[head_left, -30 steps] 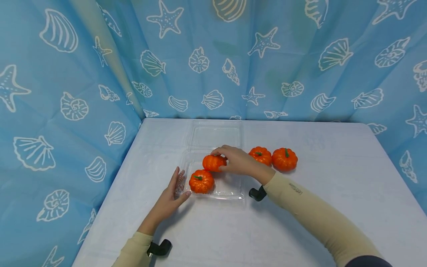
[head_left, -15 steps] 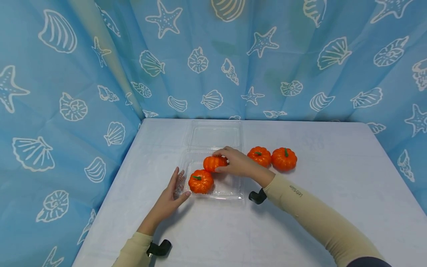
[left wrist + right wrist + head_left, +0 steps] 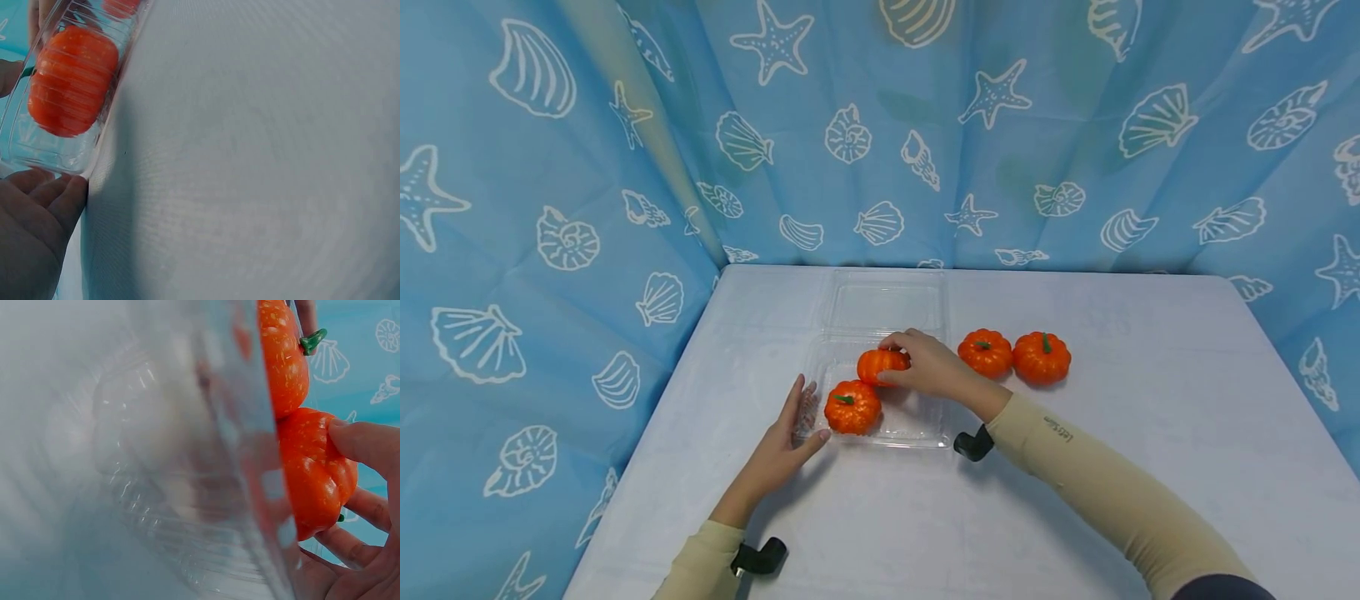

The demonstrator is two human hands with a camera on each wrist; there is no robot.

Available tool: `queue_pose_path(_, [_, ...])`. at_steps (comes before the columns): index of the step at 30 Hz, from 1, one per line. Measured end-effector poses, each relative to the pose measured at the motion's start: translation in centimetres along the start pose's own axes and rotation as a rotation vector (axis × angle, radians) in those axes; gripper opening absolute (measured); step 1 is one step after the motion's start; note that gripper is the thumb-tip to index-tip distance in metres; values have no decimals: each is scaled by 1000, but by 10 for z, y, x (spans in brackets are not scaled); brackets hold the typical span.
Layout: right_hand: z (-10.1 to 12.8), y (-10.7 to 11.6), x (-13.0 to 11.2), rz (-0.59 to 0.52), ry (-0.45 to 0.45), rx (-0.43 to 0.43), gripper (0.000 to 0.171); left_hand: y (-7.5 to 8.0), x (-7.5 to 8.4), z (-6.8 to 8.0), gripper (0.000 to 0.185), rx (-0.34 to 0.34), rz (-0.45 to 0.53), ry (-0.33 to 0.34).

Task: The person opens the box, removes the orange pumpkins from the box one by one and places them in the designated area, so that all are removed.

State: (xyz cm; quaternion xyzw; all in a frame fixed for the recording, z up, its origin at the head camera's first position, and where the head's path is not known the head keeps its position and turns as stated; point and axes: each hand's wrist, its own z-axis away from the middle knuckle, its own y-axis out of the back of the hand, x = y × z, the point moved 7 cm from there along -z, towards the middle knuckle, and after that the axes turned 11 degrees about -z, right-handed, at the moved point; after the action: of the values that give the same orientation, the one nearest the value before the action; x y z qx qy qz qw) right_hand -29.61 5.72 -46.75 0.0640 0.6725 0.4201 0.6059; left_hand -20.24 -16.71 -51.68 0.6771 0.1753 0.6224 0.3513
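Note:
A clear plastic clamshell container [image 3: 917, 432] lies with its lid folded back at the far side. Two orange toy pumpkins are in its tray. My right hand [image 3: 928, 364] grips the farther pumpkin [image 3: 874, 367], thumb on its near side and fingers behind; the right wrist view shows this pumpkin [image 3: 312, 475] tipped, its green stem towards the fingers. It meets the nearer pumpkin [image 3: 852, 408], which sits by the tray's left front corner, stem up. At that corner my left hand [image 3: 778, 450] rests with fairly straight fingers along the left wall and thumb at the front rim.
Two more orange pumpkins, one [image 3: 986, 353] beside the other [image 3: 1042, 358], sit on the white table [image 3: 1135, 400] right of the container. A blue shell-patterned curtain [image 3: 925, 125] hangs behind the table and along its left side.
My right thumb has slid a little leftward across the near side of the held pumpkin. The left hand, the container and the other pumpkins stay where they were.

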Motion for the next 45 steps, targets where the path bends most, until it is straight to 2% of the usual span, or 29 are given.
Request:
queue_pose_path(10, [4,1,6,-34,4,24,50,0,0,1,95,9,-10,-4])
queue_pose_path(28, [23,13,4,-106,122,93,51,0,0,1,95,27,-7,-17])
queue_pose_path(35, [29,21,7,-154,126,112,50,0,0,0,96,24,-19,1])
queue_pose_path(40, [34,26,8,-188,175,128,49,-1,0,0,95,22,-21,3])
queue_pose_path(45, [40,31,10,-159,209,150,47,-1,-1,0,96,22,-21,1])
